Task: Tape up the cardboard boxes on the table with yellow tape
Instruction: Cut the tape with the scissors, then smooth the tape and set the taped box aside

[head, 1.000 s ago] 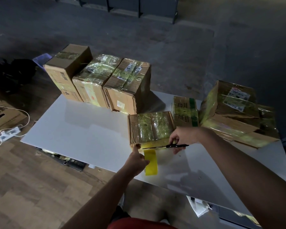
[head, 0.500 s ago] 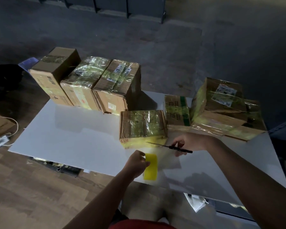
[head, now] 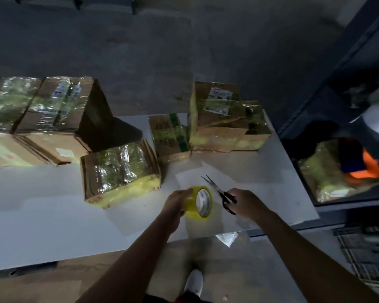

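Observation:
My left hand point(head: 175, 203) grips a roll of yellow tape point(head: 199, 203) above the white table point(head: 42, 226), near its front edge. Beside it, my right hand point(head: 243, 204) holds black-handled scissors point(head: 219, 191) with the blades parted and pointing away to the upper left. Just beyond the hands sits a small cardboard box point(head: 120, 171) wrapped in shiny tape, with a yellow front face. Both hands are apart from that box.
Taped boxes stand at the back left point(head: 50, 121). A flat box with green tape point(head: 169, 136) and a large box point(head: 225, 119) lie at the back right. A shelf at the far right holds a wrapped bundle point(head: 328, 176). A white shoe point(head: 194, 283) shows below.
The scissors have pulled away from the small box's front edge. My left hand has turned the tape roll so its core shows. The view has swung to the right.

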Motion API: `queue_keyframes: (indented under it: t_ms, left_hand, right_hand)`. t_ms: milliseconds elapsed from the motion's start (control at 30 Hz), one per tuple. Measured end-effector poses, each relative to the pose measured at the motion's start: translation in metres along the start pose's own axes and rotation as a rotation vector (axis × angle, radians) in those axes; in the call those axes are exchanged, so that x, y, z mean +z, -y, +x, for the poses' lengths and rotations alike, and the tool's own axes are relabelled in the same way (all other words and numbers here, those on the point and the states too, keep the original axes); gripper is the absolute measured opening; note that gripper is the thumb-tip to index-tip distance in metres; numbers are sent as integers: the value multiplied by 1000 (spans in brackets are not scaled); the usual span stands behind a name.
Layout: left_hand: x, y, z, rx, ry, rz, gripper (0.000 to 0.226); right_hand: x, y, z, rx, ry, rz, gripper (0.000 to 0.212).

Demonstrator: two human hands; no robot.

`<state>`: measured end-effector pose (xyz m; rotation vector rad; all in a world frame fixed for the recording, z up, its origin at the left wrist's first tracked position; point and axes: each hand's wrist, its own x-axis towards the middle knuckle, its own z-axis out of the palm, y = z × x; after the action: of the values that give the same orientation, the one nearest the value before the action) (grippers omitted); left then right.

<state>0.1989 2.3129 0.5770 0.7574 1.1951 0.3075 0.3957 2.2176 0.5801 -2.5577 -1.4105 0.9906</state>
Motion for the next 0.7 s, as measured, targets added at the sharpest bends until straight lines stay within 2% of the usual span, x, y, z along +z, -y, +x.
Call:
queue_keyframes:
  t_ms: [133,267,300,433,600,700]
  left_hand:
    - [-1,5,15,43,-17,252,45]
    - [-7,7,24,49,-152,230,75]
    - [-7,6,25,49,-181,229,76]
    - [-9,5,21,109,-119,450,44]
    - [-10,-4,13,303,-209,851,34]
    - [-17,-11,5,379,-243,799,29]
  right_hand:
    - [22,1,-3,42,-34,-176,41]
    - [33,8,-2,1,-133,-305,45]
    - [33,10,0,-10,-148,-327,45]
    - [30,21,3,-25,-188,-325,36]
    - [18,45,7,-41,-262,-299,28]
    - [13,69,12,-75,-289,-228,29]
